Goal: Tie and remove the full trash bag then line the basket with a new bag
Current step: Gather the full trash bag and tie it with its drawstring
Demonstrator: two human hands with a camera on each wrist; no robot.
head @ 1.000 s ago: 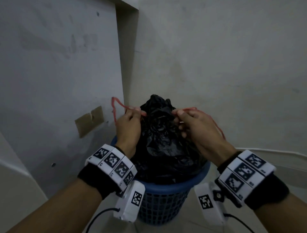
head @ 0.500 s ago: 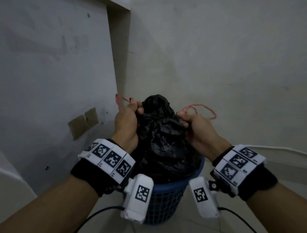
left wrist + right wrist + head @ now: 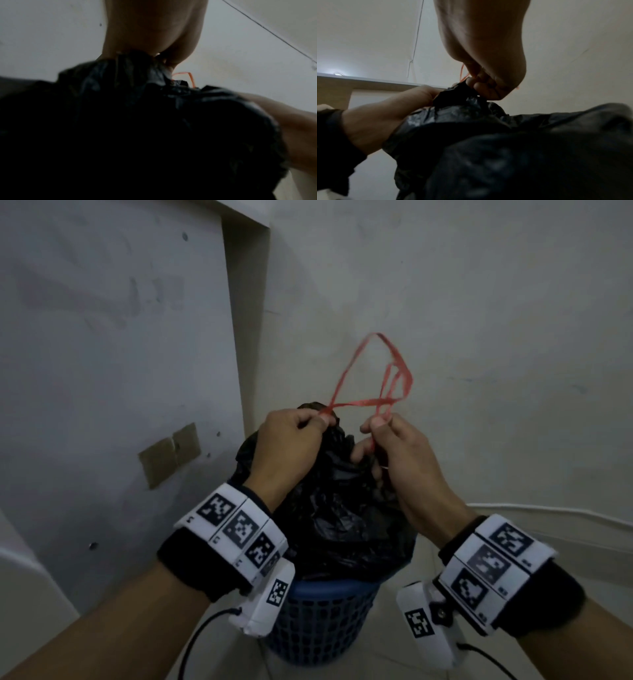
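Observation:
A full black trash bag bulges out of a blue mesh basket on the floor. Its red drawstring forms loops that cross above the gathered bag mouth. My left hand pinches one end of the string at the top of the bag. My right hand pinches the other end, close beside it. In the left wrist view the bag fills the frame with a bit of red string showing. The right wrist view shows the bag, with fingers curled on the bag's neck and the string.
The basket stands in a corner between a grey wall panel on the left and a plain wall behind. A patch of brown tape sticks to the left panel. A thin white cable runs along the right wall. Pale floor tiles surround the basket.
My hands have come closer together at the bag's mouth. The red drawstring loops, earlier out to each side, now cross and stand up above the bag.

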